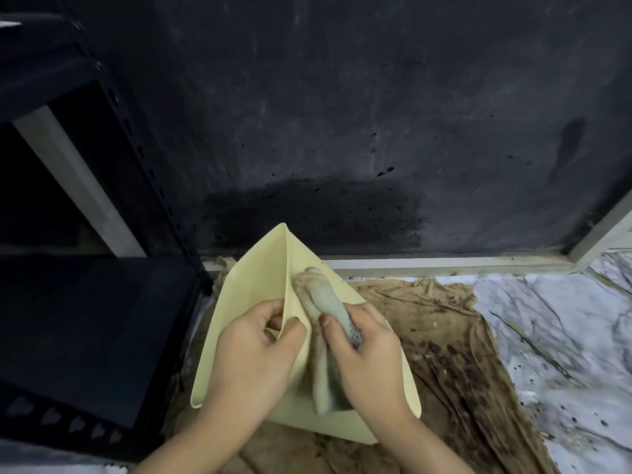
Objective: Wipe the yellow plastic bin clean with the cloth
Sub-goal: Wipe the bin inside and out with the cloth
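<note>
My left hand (253,350) gripped the rim of the yellow bin (239,302); my right hand (362,354) clutched the bunched cloth (318,295) against its inside wall.

You will find no readable writing, label, brand, number or sign anywhere here.
</note>
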A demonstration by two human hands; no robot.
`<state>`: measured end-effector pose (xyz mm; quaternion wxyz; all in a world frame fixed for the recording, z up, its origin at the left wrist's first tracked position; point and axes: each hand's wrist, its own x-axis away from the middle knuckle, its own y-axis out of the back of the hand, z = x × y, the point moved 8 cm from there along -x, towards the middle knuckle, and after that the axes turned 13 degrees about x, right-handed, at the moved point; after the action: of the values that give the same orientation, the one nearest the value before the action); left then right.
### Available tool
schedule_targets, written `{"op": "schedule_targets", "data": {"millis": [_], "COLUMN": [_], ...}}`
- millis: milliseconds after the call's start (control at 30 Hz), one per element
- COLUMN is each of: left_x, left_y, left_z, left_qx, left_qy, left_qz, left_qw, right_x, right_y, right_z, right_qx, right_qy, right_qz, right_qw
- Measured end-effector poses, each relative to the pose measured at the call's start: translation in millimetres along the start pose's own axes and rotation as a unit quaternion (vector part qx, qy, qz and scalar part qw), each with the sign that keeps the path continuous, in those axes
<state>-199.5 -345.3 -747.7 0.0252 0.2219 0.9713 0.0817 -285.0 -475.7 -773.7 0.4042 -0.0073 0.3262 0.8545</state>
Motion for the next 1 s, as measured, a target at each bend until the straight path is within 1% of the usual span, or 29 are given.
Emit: {"op": "schedule_targets", "data": {"millis": [100, 200, 333, 467, 567, 633, 700, 800, 867, 933, 1000], "left_x": [5.1, 9.3, 12.2, 13.8, 11.5, 9.9, 9.6, 10.5, 12.1, 13.3, 13.9], "left_y": [-0.1, 1.0, 1.1, 1.9, 4.3, 6.1, 4.9, 0.4, -2.1, -4.2, -5.6], "left_z": [2.9, 7.5, 12.7, 12.1, 12.6, 11.7, 10.1, 9.3, 8.5, 4.5, 1.0], "left_qx": [0.013, 0.015, 0.021, 0.028, 0.030, 0.030, 0.030, 0.034, 0.032, 0.018, 0.007], "left_qy": [0.018, 0.028, 0.041, 0.024, 0.020, 0.016, 0.015, 0.014, 0.011, -0.004, -0.013], "left_qz": [-0.007, -0.008, 0.004, 0.009, 0.004, -0.001, 0.002, 0.011, 0.015, 0.023, 0.027], "left_qw": [1.000, 0.999, 0.999, 0.999, 0.999, 0.999, 0.999, 0.999, 0.999, 1.000, 1.000], "right_x": [-10.2, -8.0, 10.9, 40.6, 57.3, 61.4, 61.0, 53.3, 43.3, 31.7, 20.9], "right_y": [-2.6, 0.0, 10.0, 17.5, 20.5, 22.3, 21.3, 18.7, 15.4, 10.0, 5.8], "right_z": [-18.8, -55.7, -115.1, -155.3, -158.0, -141.7, -113.6, -59.0, -24.8, -3.0, 4.4], "right_qx": [0.022, 0.060, 0.119, 0.108, 0.114, 0.119, 0.113, 0.059, 0.023, -0.004, -0.018], "right_qy": [-0.028, -0.070, -0.154, -0.239, -0.261, -0.230, -0.174, -0.065, -0.004, 0.026, 0.031], "right_qz": [0.005, -0.007, -0.020, -0.034, -0.051, -0.070, -0.083, -0.093, -0.075, -0.050, -0.039], "right_qw": [0.999, 0.996, 0.981, 0.965, 0.957, 0.963, 0.975, 0.992, 0.997, 0.998, 0.999]}}
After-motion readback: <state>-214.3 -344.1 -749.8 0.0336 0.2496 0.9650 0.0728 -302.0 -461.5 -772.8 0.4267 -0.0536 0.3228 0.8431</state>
